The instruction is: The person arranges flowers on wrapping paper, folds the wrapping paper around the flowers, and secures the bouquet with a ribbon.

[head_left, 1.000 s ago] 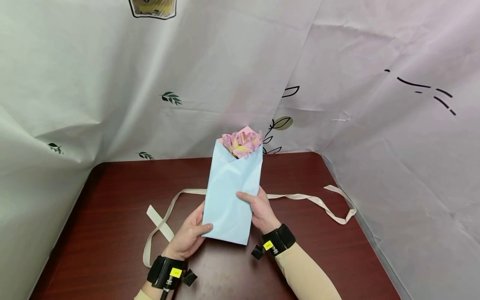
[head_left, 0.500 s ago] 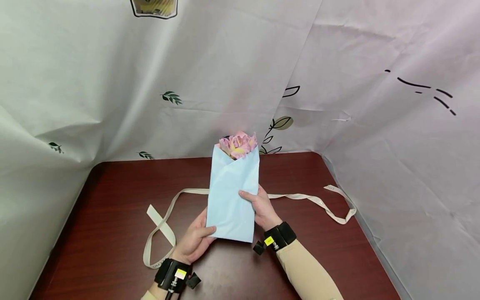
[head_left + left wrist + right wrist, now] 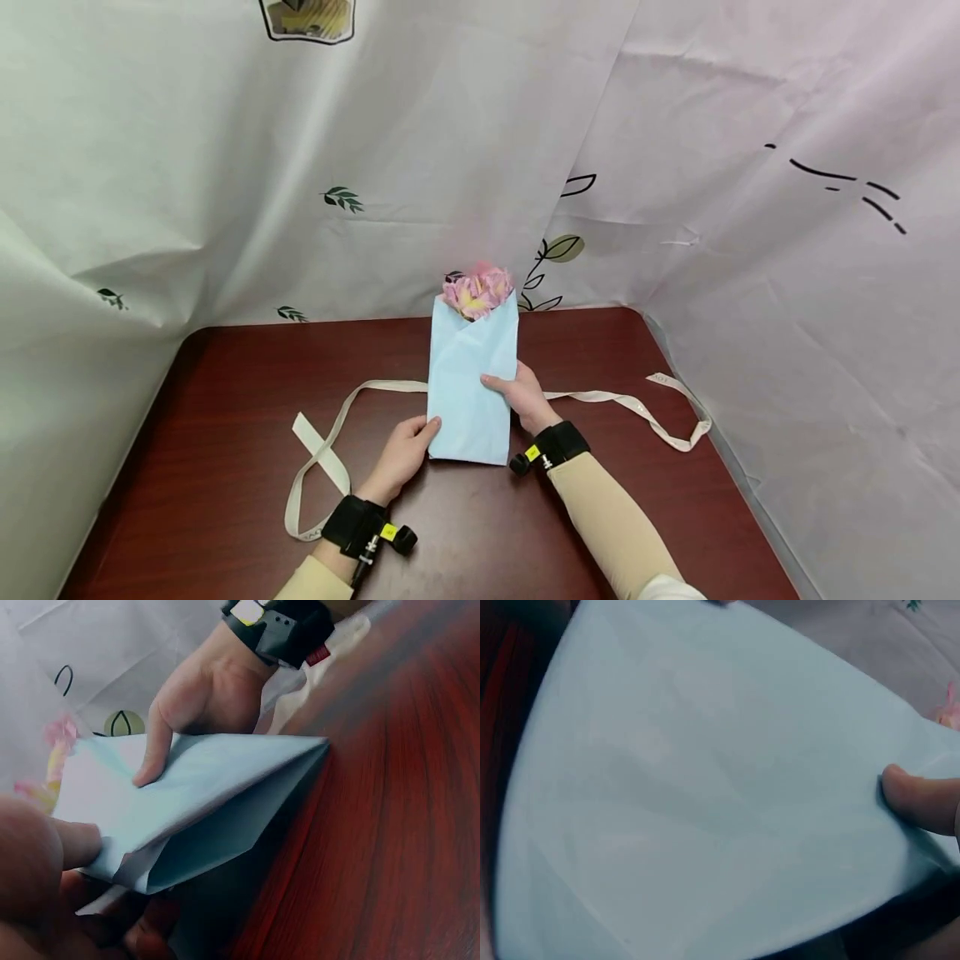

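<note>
Pink-and-yellow flowers [image 3: 477,293] stick out of the top of a flat light-blue paper wrap [image 3: 471,387], which is held up over the table. My left hand [image 3: 403,457] pinches its left edge low down, thumb on the front. My right hand [image 3: 527,397] grips the right edge about mid-height, with its thumb [image 3: 922,801] pressed on the front and its other fingers hidden behind. In the left wrist view the paper's bottom end [image 3: 217,840] gapes between its layers. Behind the wrap, a cream ribbon [image 3: 384,386] runs across the table, its middle hidden.
The dark red-brown wooden table [image 3: 232,467] has rounded far corners. White printed cloth [image 3: 420,150] hangs behind it and along the sides. The ribbon's left end loops and crosses itself; its right end [image 3: 678,437] curls near the table's right edge.
The tilted wrap has come upright, its bottom end rising in view while the flowers sink slightly. My left hand has slid from the bottom corner up the left edge. My right hand keeps its grip.
</note>
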A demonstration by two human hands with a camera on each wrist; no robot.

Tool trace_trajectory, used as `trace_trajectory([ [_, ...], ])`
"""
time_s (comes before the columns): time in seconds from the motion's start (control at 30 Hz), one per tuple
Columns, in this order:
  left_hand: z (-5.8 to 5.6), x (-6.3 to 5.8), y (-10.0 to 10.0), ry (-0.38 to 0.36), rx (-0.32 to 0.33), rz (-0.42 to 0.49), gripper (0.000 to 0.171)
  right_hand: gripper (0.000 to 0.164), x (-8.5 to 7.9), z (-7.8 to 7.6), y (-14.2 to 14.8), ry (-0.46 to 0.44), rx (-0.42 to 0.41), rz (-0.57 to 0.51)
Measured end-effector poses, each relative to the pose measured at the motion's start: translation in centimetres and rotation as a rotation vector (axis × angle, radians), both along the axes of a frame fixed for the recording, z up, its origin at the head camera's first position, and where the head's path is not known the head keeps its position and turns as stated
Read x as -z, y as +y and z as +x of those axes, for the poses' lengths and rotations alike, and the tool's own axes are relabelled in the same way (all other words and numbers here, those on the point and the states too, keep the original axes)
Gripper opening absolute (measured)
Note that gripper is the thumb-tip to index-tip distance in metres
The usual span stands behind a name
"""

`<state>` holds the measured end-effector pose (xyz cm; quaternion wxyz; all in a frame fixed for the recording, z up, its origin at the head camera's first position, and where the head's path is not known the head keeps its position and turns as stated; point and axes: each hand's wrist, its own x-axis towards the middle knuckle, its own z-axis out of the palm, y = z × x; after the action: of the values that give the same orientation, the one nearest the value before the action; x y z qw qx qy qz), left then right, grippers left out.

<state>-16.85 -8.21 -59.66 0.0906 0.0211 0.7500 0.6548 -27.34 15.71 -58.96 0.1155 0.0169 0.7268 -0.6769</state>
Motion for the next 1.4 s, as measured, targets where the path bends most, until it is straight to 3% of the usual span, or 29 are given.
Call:
trace_trajectory([
  [0.17, 0.3, -0.4, -0.5, -0.036, 0.081, -0.094, 0.039, 0.058, 0.7, 0.7, 0.5, -0.015, -0.052, 0.055],
  [0.37, 0.6, -0.7, -1.3, -0.091, 0.170, -0.105, 0.051, 0.056, 1.3, 1.9, 1.0, -0.043, -0.145, 0.096],
  [0.63, 0.3, -0.8, -1.7, -0.035, 0.123, -0.080, 0.025, 0.055, 2.5, 2.4, 0.8, 0.041, -0.132, 0.182],
  [0.83, 0.3, -0.6, -1.9, -0.034, 0.132, -0.064, 0.024, 0.055, 2.6, 2.8, 0.8, 0.067, -0.149, 0.229],
  [1.03, 0.1, -0.7, -1.3, -0.037, 0.123, -0.120, 0.021, 0.061, 2.0, 3.1, 0.9, 0.178, -0.061, 0.375],
  [1.17, -0.2, -0.3, -0.4, 0.015, 0.049, -0.238, 0.018, 0.067, 1.8, 3.0, 1.0, 0.241, 0.010, 0.477],
  [1.33, -0.2, 0.5, 0.6, 0.183, -0.049, -0.516, 0.024, 0.076, 1.9, 3.2, 1.0, 0.238, 0.059, 0.596],
  [1.4, -0.1, 0.7, 0.9, 0.238, -0.078, -0.586, 0.024, 0.082, 1.9, 3.1, 1.0, 0.239, 0.064, 0.635],
])
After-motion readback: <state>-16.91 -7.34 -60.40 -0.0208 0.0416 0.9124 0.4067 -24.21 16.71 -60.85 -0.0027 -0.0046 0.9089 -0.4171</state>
